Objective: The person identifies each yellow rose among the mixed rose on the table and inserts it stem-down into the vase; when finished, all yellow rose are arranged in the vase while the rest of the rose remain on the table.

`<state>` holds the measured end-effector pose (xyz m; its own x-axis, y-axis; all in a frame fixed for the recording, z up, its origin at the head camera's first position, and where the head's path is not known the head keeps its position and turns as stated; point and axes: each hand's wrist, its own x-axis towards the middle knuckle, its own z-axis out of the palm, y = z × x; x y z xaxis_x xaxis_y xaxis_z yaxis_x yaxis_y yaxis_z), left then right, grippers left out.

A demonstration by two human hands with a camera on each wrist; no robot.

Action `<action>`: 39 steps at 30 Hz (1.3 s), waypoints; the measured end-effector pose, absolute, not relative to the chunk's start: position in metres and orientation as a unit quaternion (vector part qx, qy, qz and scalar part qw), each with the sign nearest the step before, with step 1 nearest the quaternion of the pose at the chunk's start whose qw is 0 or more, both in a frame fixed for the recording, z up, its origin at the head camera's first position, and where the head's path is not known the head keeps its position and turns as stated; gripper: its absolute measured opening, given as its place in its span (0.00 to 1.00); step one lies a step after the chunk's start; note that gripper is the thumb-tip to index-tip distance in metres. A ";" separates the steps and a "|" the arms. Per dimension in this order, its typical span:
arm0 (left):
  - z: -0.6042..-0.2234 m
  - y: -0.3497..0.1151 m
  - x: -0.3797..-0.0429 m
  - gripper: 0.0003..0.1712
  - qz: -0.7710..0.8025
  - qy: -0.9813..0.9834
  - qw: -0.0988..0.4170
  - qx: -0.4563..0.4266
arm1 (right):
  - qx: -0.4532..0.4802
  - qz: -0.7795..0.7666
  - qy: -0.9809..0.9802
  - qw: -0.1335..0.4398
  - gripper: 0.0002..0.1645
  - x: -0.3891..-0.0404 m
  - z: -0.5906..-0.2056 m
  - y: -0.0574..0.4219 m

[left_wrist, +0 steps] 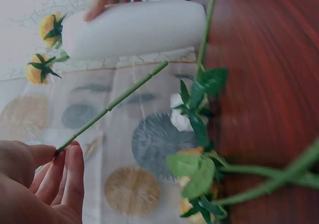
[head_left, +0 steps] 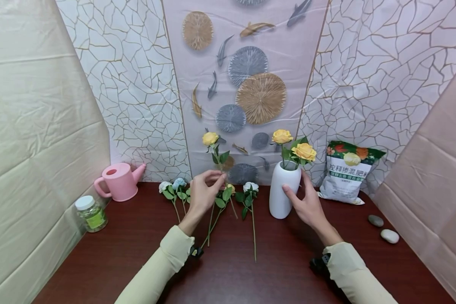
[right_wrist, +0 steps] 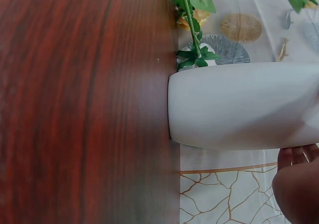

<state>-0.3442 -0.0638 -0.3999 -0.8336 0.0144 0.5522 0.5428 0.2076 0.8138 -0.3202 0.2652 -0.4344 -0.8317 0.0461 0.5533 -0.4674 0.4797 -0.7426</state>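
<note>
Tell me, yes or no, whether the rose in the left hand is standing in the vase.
No, the left hand holds the yellow rose clear of the vase, with its stem end hanging free.

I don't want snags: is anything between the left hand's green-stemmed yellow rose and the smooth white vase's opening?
Nothing visible blocks the held rose from the vase. Lower between them lies a leafy white rose; two leafy yellow roses stand in the vase.
</note>
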 end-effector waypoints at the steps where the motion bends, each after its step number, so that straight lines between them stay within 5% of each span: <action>1: -0.398 -0.061 -0.344 0.11 -0.602 -0.743 0.224 -0.188 | 0.128 0.494 -0.820 0.259 0.46 -0.320 -0.434 0.265; 23: -0.335 0.020 -0.337 0.09 -0.627 -0.676 0.312 -0.229 | 0.128 0.503 -0.816 0.255 0.46 -0.319 -0.432 0.264; 39: -0.270 0.048 -0.326 0.09 -0.725 -0.580 0.311 -0.205 | 0.123 0.502 -0.822 0.241 0.46 -0.291 -0.401 0.249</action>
<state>-0.3264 0.0482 -0.2697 -0.7227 -0.2127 0.6576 0.6882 -0.1341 0.7130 -0.2909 0.2495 -0.4013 -0.8534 0.0396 0.5198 -0.4444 0.4661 -0.7651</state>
